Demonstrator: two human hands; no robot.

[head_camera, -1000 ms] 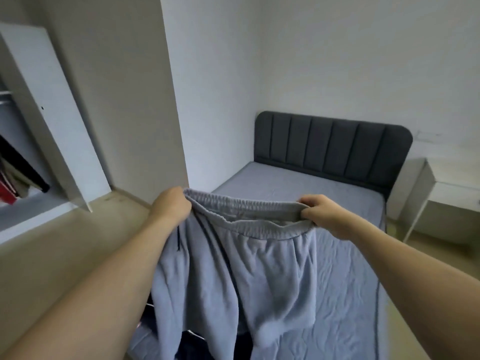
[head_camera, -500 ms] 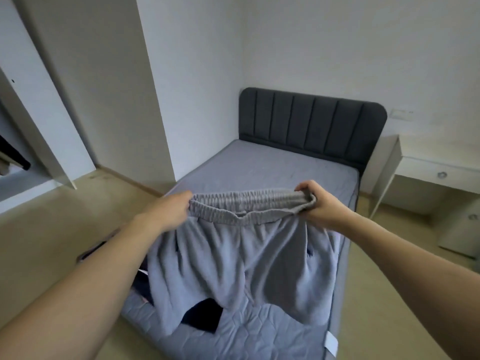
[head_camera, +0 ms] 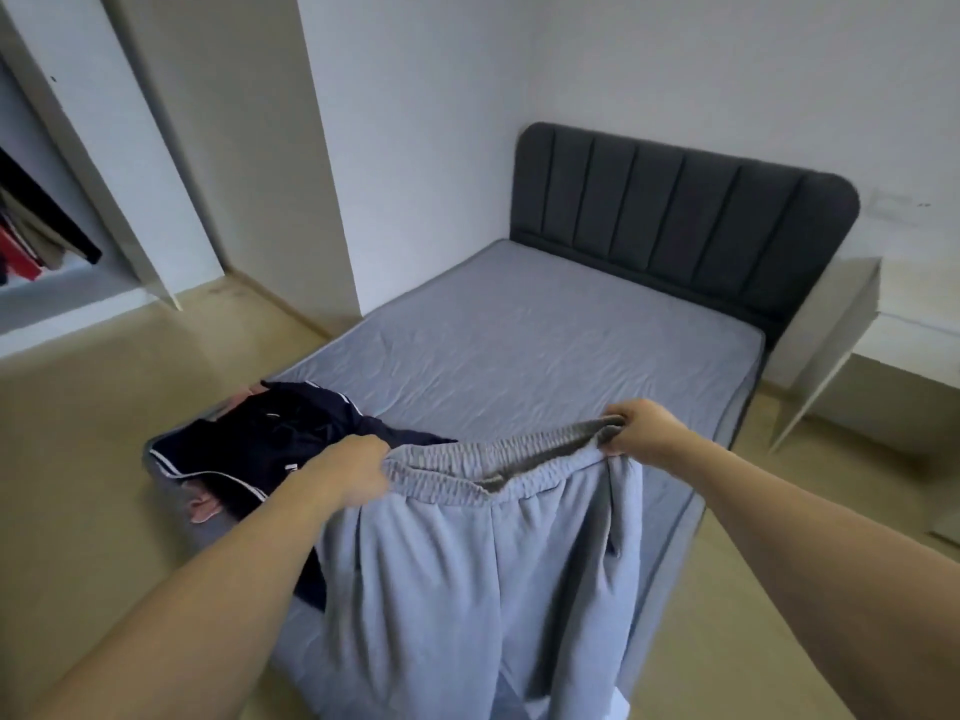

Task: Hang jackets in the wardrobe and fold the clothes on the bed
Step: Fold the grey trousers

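Observation:
Grey sweatpants (head_camera: 483, 579) hang by their elastic waistband over the foot of the bed (head_camera: 545, 345). My left hand (head_camera: 348, 472) grips the waistband's left end and my right hand (head_camera: 641, 426) grips its right end, stretching it between them. The legs drop down past the mattress edge. A dark navy jacket with white stripes (head_camera: 260, 444) lies crumpled on the bed's near left corner, with a pink garment (head_camera: 202, 506) showing under it.
An open wardrobe (head_camera: 47, 236) with hanging clothes stands at the far left. The bed's dark padded headboard (head_camera: 675, 220) is against the back wall. A white bedside desk (head_camera: 883, 324) sits at the right. Beige floor surrounds the bed.
The sweatpants have come down and toward me, spread wider between my hands. The view has tilted downward, so the navy jacket and the foot of the bed now show fully.

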